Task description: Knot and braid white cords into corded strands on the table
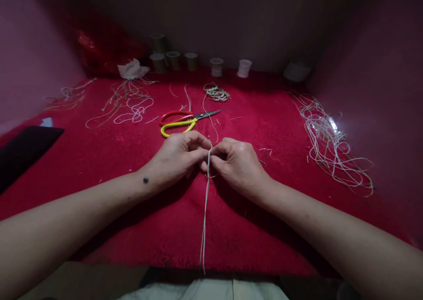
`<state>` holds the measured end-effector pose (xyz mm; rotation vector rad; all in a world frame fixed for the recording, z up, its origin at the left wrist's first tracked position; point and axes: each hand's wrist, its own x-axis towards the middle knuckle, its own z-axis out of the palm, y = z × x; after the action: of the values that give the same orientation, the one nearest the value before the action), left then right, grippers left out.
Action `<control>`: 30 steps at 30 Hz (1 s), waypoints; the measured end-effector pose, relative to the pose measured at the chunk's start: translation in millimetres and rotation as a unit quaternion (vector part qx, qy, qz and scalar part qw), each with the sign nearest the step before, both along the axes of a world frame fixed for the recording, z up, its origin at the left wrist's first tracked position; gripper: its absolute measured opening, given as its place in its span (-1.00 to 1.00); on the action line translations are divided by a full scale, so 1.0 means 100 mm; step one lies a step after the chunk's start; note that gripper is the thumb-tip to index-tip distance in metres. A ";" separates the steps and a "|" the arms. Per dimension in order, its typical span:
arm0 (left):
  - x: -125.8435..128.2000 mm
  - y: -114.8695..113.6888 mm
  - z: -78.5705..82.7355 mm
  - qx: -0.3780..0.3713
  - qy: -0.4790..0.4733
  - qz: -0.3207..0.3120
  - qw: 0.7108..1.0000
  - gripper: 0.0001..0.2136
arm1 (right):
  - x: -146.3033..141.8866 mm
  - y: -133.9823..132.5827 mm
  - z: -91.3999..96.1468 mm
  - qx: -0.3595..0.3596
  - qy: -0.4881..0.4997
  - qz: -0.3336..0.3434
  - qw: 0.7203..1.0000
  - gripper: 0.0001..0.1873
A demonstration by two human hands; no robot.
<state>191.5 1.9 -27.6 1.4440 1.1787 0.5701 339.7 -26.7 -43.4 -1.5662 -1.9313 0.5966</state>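
Note:
Thin white and tan cords run down from between my hands toward the table's front edge. My left hand pinches them near their upper end, thumb and forefinger pressed together. From the other side, my right hand pinches the same spot, its fingertips almost touching the left ones. A small loop of cord shows just below the fingers; any knot there is too small to make out. Just beyond my left hand lie scissors with one red and one yellow handle, blades pointing right. One thin strand curves up from the fingers past the blade tips.
A braided cord bundle lies behind the scissors. Loose cords spread at the back left, and a tangled cord heap at the right. Several thread spools line the back. A dark object sits at the left on the red cloth.

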 end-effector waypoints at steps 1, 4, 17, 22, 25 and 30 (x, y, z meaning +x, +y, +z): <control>0.00 0.00 0.00 0.004 -0.004 -0.010 1.000 -0.94 | 0.00 0.00 0.00 -0.002 0.003 -0.002 1.000 -0.84; 0.00 0.00 0.01 0.012 -0.007 -0.032 0.999 -0.92 | 0.00 0.00 0.00 -0.001 0.007 -0.008 1.000 -0.86; -0.23 -0.04 0.17 -0.178 0.038 -0.084 0.980 -0.79 | 0.13 0.09 0.02 0.093 0.111 -0.064 0.988 -0.88; -0.15 -0.13 0.06 -0.407 -0.131 -0.155 0.891 -0.80 | 0.21 0.21 0.03 0.083 0.188 -0.101 0.973 -0.91; -0.10 -0.17 0.02 -0.427 -0.178 -0.139 0.876 -0.78 | 0.31 0.32 0.02 0.008 0.317 -0.129 0.940 -0.96; -0.07 -0.20 0.03 -0.430 -0.161 -0.117 0.881 -0.73 | 0.64 0.54 0.06 -0.113 0.530 -0.215 0.812 -0.95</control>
<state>184.4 -17.7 -24.9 0.6665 0.8004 0.0645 404.0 27.6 -37.3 -1.2660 -0.6572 1.1882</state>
